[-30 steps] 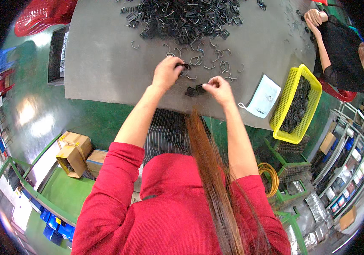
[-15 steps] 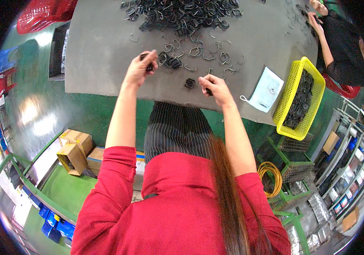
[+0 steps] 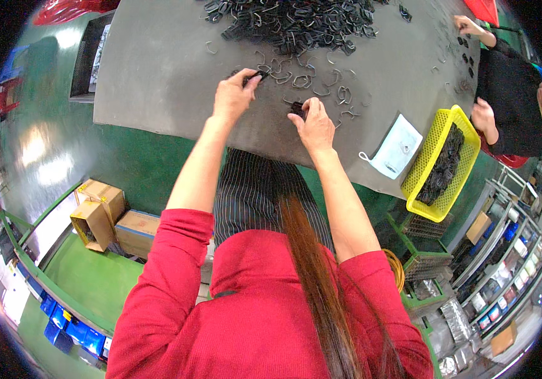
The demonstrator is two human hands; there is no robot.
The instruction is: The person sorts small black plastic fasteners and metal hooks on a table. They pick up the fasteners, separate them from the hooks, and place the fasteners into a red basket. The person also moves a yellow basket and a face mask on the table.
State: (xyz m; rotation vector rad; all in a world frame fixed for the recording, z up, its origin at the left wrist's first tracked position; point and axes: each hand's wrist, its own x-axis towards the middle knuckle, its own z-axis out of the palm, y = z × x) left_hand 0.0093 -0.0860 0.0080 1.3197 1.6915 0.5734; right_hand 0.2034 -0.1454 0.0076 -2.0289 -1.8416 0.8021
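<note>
My left hand (image 3: 234, 98) is closed at the left front of the grey table (image 3: 157, 82), its thumb and fingers pinching a small black plastic piece (image 3: 259, 75). To its right, my right hand (image 3: 315, 129) is closed with thumb and fingertips around another small black piece (image 3: 296, 108), partly hidden by the fingers. Bent metal wire clips (image 3: 302, 81) are scattered between and beyond my hands. Farther back lies a big heap of black pieces (image 3: 290, 25), many with wire clips among them. Whether the held pieces carry wires is too small to tell.
Right of my hands a pale blue face mask (image 3: 394, 148) lies near the edge. Beside it, a yellow basket (image 3: 415, 186) holds many black pieces. A person in black (image 3: 511, 95) works at the table's right side. Cardboard boxes (image 3: 103, 202) stand below left.
My left hand has moved right, to the wire clips. My right hand has shifted slightly left, onto where a loose black piece lay. The view has shifted a little.
</note>
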